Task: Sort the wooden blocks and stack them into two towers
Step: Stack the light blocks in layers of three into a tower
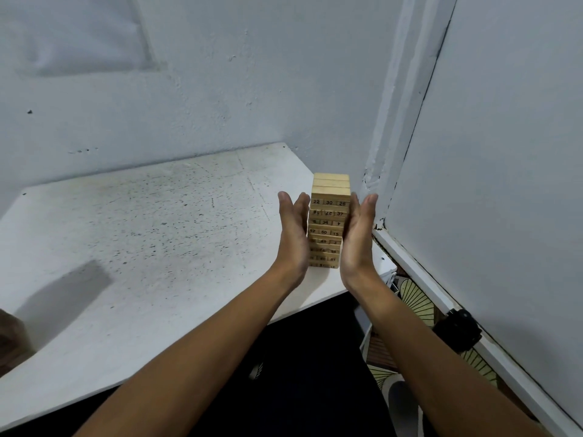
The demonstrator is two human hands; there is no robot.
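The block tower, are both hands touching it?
Touching. The head view shows the left hand and the right hand pressed flat against opposite sides of the block tower, fingers straight, with no gap visible on either side.

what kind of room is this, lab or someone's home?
Probably a home corner, not a lab: a scuffed white table pushed against rough painted walls, a numbered wooden block tower and a patterned floor covering beside it.

Tower [328, 222] before me: pale matt wood, printed black numerals. Counter [142, 231]: white matt, speckled, scuffed. Wall [220, 74]: rough painted plaster.
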